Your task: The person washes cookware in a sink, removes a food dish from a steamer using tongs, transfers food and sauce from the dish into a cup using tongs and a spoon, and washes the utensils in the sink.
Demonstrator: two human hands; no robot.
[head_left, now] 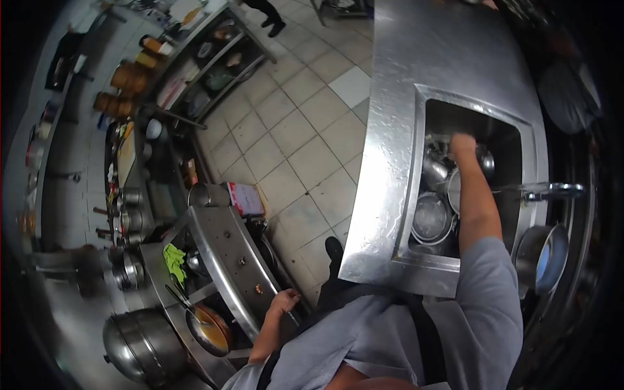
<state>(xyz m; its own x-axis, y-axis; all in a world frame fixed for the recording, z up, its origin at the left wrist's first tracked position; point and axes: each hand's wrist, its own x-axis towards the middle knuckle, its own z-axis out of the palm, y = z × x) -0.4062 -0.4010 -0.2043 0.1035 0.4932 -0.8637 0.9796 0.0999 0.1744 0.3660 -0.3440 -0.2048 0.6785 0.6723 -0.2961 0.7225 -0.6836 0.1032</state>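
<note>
My right arm reaches down into the metal sink (pixel 422 97). My right hand (pixel 463 144) is over steel vessels (pixel 437 170) at the sink's far end; its fingers are blurred and hidden. Below my forearm, a round metal pot (pixel 431 218) with water in it sits in the near corner. A thin stream runs from the tap (pixel 552 190) across my forearm towards a partly hidden pot. My left hand (pixel 285 301) is low at my side, close to the steel stove front (pixel 227 253). Its fingers are curled closed, and I cannot make out anything in them.
A large metal pot (pixel 545 259) stands right of the sink. On the left are a pan with yellow-orange liquid (pixel 211 333), a green cloth (pixel 174 261) and a big steel pot (pixel 144 348). Shelving (pixel 218 49) lines the far left. A person's legs (pixel 265 14) show beyond the tiled floor.
</note>
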